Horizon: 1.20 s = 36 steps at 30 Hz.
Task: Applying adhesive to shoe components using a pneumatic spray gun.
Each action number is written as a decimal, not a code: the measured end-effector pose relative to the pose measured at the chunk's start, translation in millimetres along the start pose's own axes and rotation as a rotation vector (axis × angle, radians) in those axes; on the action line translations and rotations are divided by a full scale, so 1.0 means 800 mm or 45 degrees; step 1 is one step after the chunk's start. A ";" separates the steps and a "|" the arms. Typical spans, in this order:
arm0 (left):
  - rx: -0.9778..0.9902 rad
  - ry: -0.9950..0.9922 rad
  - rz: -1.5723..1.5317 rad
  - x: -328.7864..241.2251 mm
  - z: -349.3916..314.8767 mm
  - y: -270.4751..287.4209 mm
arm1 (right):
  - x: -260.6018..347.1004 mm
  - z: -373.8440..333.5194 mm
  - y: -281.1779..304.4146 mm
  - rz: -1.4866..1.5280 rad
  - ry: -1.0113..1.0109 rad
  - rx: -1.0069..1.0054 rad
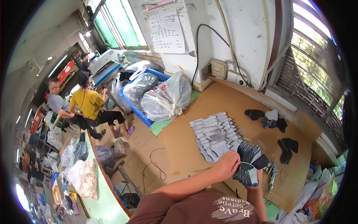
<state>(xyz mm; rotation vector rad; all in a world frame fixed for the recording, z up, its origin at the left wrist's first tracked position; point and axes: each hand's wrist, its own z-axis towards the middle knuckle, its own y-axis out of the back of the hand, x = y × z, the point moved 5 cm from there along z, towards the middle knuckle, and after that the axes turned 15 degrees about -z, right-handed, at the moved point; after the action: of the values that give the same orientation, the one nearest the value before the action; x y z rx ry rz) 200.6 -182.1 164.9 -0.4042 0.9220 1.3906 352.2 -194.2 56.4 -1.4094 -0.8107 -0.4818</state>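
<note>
Close to my body, a thick stack of dark grey cut fabric pieces is fanned on its edges. A thin white band runs across it. My left hand is closed, its fingers pinching the band at the stack's left side. My right hand grips the stack from its right and lower side, its fingers mostly hidden behind the pieces. Just beyond, overlapping rows of light grey cut pieces lie on a brown cardboard sheet. A metal hand tool lies right of my right hand.
Small piles of black pieces and grey-black pieces lie on the cardboard at right. A blue crate of plastic bags stands at the back left. Two people sit farther left, beyond a green table. A barred window is at right.
</note>
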 end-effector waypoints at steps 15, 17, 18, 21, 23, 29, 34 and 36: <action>0.093 0.348 -0.068 0.006 -0.008 0.016 | 0.016 0.001 -0.061 0.169 -0.176 -0.006; 0.125 0.288 -0.049 0.006 -0.007 0.005 | 0.010 -0.003 -0.040 0.176 -0.189 0.003; 0.065 0.215 0.005 0.007 -0.011 0.003 | 0.006 -0.010 -0.027 0.189 -0.214 0.020; 0.026 0.258 0.115 0.015 -0.018 0.000 | -0.003 -0.004 -0.016 0.320 -0.306 0.032; -0.067 0.247 0.109 0.021 -0.025 0.009 | 0.031 -0.012 -0.036 -0.703 0.490 0.356; 0.211 0.671 -0.318 0.042 -0.021 0.010 | -0.002 0.004 0.003 -0.421 0.227 0.312; 0.200 0.177 -0.288 0.027 -0.005 -0.002 | 0.047 -0.004 -0.030 -0.902 0.369 0.286; 0.077 0.380 -0.606 0.039 -0.012 -0.006 | 0.048 0.001 -0.012 -1.180 0.655 0.218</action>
<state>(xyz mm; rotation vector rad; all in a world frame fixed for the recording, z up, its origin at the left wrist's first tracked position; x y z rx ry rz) 199.5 -169.7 134.4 -0.7465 1.0247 0.8777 370.0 -188.2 91.0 -0.6255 -1.0107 -1.3801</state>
